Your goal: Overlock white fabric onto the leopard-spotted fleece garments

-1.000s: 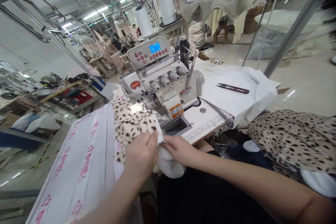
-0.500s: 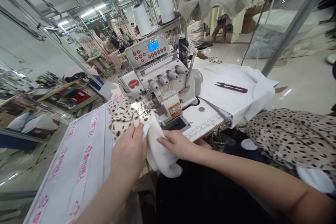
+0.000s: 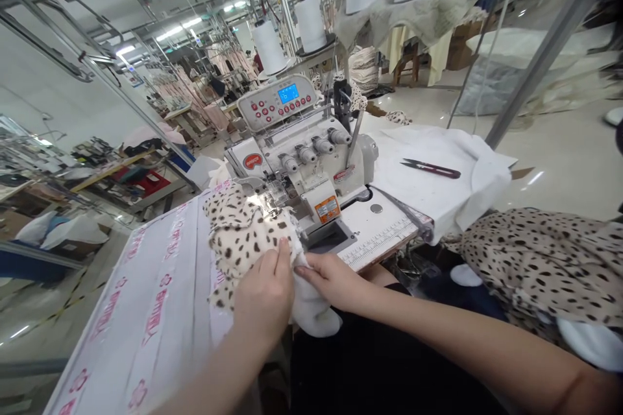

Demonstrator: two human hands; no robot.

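Observation:
A cream fabric piece with dark spots [image 3: 243,233] lies at the needle area of the overlock sewing machine [image 3: 302,162], layered with plain white fleece [image 3: 316,311]. My left hand [image 3: 267,285] is closed on the spotted fabric near its right edge, fingers pointing toward the machine. Close beside it, my right hand [image 3: 335,279] pinches the edge of the white fleece between thumb and fingers. The fleece's lower end droops over the table's front edge above my lap. A lamp lights the presser foot [image 3: 272,211], where the fabric's far end sits.
Thread snips [image 3: 431,168] lie on white cloth [image 3: 389,149] right of the machine. More spotted fabric [image 3: 540,259] is heaped at the right. White thread cones [image 3: 311,23] stand behind the machine. Printed plastic sheeting [image 3: 160,298] covers the table at left.
My left hand has moved right, toward my right hand, and now lies over the spotted side. That fabric is spread flatter, and less of the white fleece shows.

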